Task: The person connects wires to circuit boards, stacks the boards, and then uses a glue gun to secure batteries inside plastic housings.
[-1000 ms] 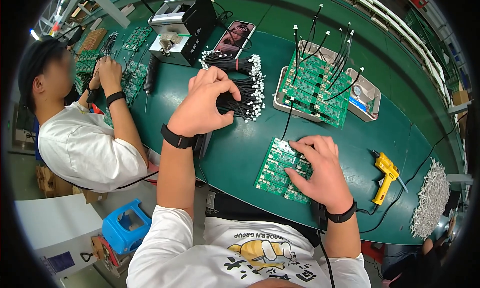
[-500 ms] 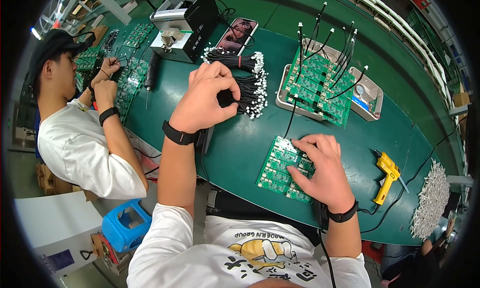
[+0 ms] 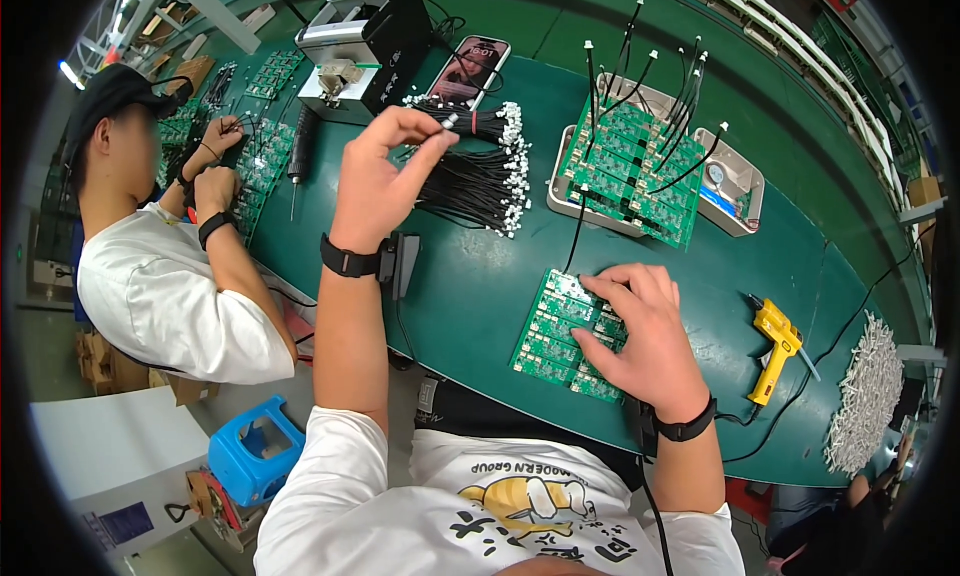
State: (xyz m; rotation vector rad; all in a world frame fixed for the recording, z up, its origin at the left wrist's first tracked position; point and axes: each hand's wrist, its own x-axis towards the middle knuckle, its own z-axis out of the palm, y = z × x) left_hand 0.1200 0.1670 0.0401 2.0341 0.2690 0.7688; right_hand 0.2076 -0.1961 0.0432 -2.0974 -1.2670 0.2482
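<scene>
My left hand is raised at the near-left side of the black cable bundles. Its thumb and forefinger pinch a cable, whose pale connector end shows at the fingertips; most of it is hidden. My right hand lies over the right part of a green circuit board panel, thumb and fingers apart on its surface. One black cable stands up from the panel's far edge. Beyond it, another green panel with several upright cables rests on a light plastic tray.
A yellow glue gun lies to the right, near a pile of white pieces. At the back are a phone, a black machine and a second tray. A screwdriver lies toward a co-worker at left.
My left hand has drawn back a little to the left from the cable bundles, and a pale connector end now shows in its pinch. My right hand stays on the panel.
</scene>
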